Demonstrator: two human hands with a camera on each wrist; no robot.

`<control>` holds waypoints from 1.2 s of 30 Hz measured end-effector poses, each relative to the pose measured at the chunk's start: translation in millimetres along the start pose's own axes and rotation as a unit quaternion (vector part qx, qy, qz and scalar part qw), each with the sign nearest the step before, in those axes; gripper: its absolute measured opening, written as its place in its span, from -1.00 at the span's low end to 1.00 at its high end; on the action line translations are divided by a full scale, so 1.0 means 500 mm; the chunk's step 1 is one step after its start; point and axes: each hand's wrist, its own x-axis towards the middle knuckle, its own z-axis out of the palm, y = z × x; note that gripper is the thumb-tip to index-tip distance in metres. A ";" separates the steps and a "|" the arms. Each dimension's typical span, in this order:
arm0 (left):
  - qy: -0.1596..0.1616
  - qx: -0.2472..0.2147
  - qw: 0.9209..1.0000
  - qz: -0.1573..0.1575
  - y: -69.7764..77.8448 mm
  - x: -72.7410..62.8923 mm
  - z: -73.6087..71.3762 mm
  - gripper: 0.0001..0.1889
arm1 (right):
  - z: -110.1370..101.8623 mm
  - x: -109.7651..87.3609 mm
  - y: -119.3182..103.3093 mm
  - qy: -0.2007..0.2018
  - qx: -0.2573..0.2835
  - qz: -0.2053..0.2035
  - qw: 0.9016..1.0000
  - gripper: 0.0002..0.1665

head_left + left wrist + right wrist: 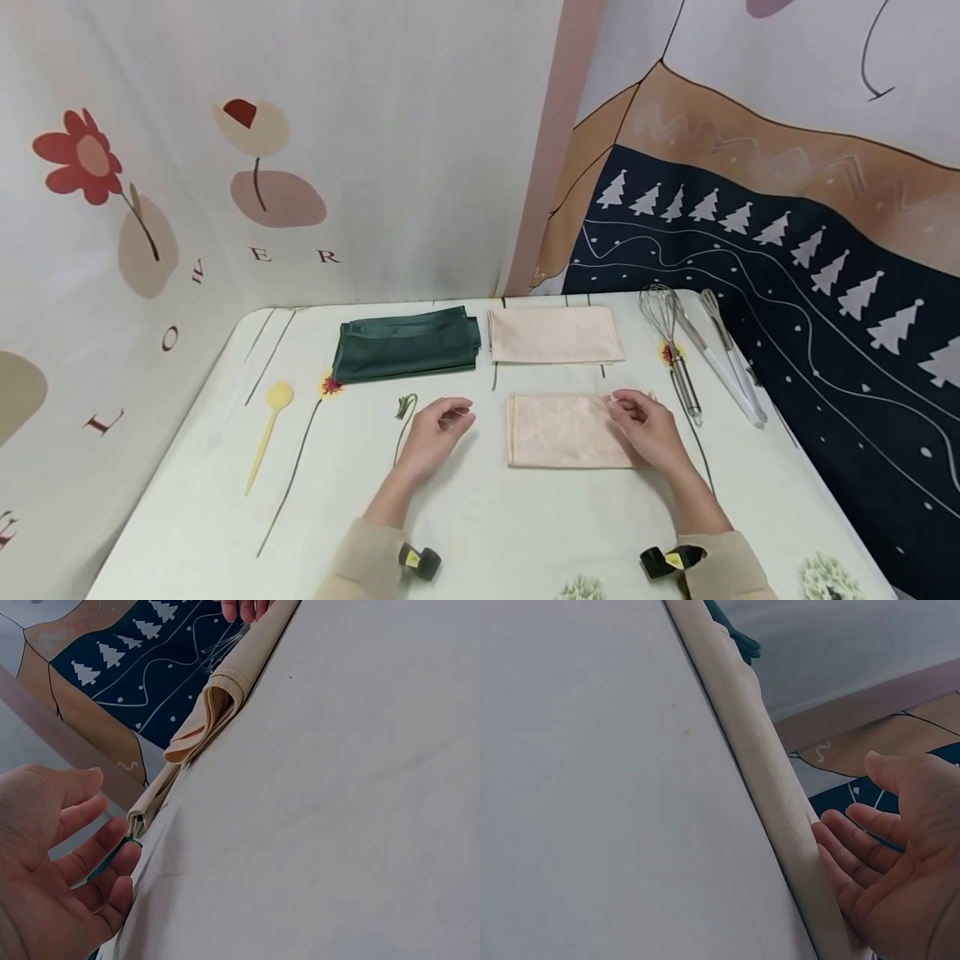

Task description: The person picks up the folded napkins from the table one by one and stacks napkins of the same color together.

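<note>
Spoon, yellow, round-headed (280,396), at our far left. Our left hand (435,432) relaxed, fingers loosely bent, holding nothing. Folded rectangular peach cloth (558,433) between our hands, probably light, soft, floppy; best pinched through all layers at short ends. Our right hand (651,432), fingers slack, overlaps its right end; contact we can't tell.
</note>
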 end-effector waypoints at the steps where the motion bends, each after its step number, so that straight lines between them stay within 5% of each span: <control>1: 0.001 -0.001 1.000 0.001 0.000 0.000 0.000 -0.73 | -0.001 0.000 -0.001 -0.001 0.000 -0.002 1.000 -0.59; 36: -0.003 -0.010 1.000 0.005 0.007 0.002 0.028 -0.64 | -0.061 -0.018 0.032 0.079 0.024 -0.037 0.996 -0.59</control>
